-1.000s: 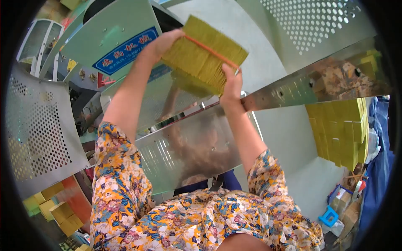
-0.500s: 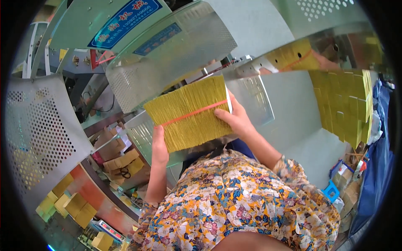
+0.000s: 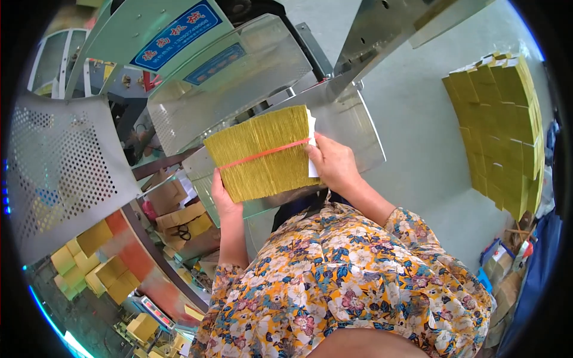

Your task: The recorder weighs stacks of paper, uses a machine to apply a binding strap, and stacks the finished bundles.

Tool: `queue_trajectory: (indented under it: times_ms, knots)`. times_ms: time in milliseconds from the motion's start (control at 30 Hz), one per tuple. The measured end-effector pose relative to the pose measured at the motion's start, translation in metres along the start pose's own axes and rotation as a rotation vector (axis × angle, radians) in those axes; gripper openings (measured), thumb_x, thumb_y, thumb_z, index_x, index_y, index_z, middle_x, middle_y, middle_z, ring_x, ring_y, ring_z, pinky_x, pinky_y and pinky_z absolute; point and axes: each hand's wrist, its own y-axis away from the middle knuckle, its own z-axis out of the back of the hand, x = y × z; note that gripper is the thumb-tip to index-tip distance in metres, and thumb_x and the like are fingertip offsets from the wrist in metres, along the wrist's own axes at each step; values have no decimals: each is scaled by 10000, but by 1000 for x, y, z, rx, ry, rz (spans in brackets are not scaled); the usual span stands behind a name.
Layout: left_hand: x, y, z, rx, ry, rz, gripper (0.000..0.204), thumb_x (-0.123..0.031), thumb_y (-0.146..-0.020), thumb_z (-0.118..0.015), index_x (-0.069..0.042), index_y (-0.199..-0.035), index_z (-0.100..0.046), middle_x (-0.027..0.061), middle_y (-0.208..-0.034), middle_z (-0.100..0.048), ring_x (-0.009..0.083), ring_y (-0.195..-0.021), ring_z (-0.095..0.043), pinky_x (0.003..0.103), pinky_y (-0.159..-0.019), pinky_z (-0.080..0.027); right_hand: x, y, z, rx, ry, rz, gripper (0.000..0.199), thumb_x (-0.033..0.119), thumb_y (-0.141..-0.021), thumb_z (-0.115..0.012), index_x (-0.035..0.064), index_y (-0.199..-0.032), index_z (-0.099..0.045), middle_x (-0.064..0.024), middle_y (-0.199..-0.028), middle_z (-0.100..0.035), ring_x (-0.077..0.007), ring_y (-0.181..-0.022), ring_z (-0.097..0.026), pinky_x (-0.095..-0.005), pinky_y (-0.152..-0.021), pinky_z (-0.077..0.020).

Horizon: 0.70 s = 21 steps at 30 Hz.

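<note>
A thick bundle of yellow paper sheets (image 3: 262, 154), bound by an orange rubber band, is held edge-up in front of my chest. My left hand (image 3: 222, 198) grips its lower left corner. My right hand (image 3: 332, 162) clasps its right end, where a small white slip shows. Behind the bundle lies a shiny metal tray (image 3: 352, 128) of the machine.
A green machine with a blue label (image 3: 173, 27) stands at the top. A perforated metal panel (image 3: 59, 173) is at the left. Stacked yellow bundles (image 3: 504, 131) pile up at the right. More yellow blocks (image 3: 95, 262) and cardboard boxes (image 3: 179, 209) lie at the lower left.
The bundle came down from high by the machine toward my chest. Both hands kept hold of it, and it now sits a little more to the right.
</note>
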Motion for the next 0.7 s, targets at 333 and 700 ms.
queue_trajectory:
  times_ms: [333, 700]
  knots:
    - [-45, 13, 0, -17, -953, -189, 441, -334, -996, -518, 60, -1180, -589, 95, -1105, -635, 132, -975, -588, 283, -858, -456, -3, 7, 23, -32, -165, 28, 357, 355, -868, -633, 15, -964, -579, -176, -953, -640, -355, -830, -640, -429, -722, -505]
    - [-34, 10, 2, 40, -615, -117, 477, -332, -1005, -493, 41, -1302, -509, 117, -1274, -574, 189, -1149, -553, 314, -991, -419, -16, 31, 3, -177, -129, 163, 130, 121, -850, -615, 19, -829, -538, -153, -789, -590, -370, -770, -603, -447, -675, -492]
